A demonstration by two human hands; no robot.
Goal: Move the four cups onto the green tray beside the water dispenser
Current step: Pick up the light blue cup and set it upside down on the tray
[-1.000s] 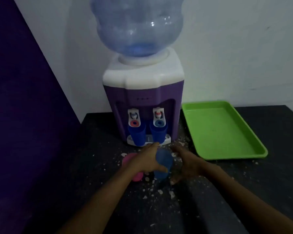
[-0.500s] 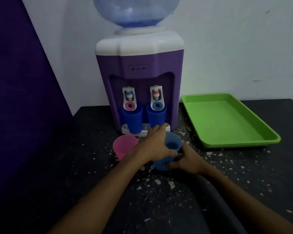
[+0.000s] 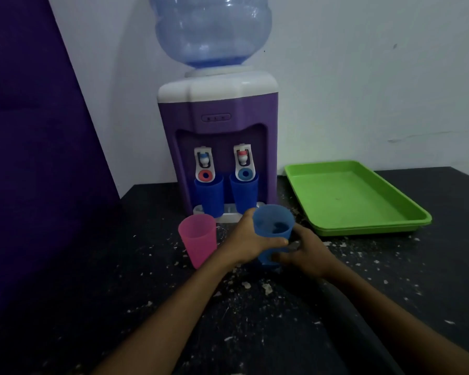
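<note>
Both hands are wrapped round the light blue cup (image 3: pixel 273 228), just in front of the dispenser (image 3: pixel 218 147): the left hand (image 3: pixel 248 242) curls round its near-left side with the thumb lying across the front, and the right hand (image 3: pixel 307 250) closes on the lower part of its right side, fingers bent onto the wall. Half a second ago the same cup sat lower among the hands, its rim about level with the left knuckles; now the rim stands above them and the cup looks upright, so it seems to have been raised a little, though the hands hide its base and whether it has left the counter (image 3: pixel 92 280) cannot be told, and part of the shift may be the camera tilting up. That suggests the grasp is settled and the carry is only beginning. The tray (image 3: pixel 303 201) lies to the right of the dispenser, near the cup but apart from it, and holds nothing, so none of the four cups has been placed. The pink cup (image 3: pixel 198 239) stands just left of the left hand, in front of the dispenser. Two dark blue cups sit under the dispenser's taps, the left one (image 3: pixel 209 197) and the right one (image 3: pixel 243 194), both untouched. The next move likely calls for a short sweep rightward over the tray's rim.
</note>
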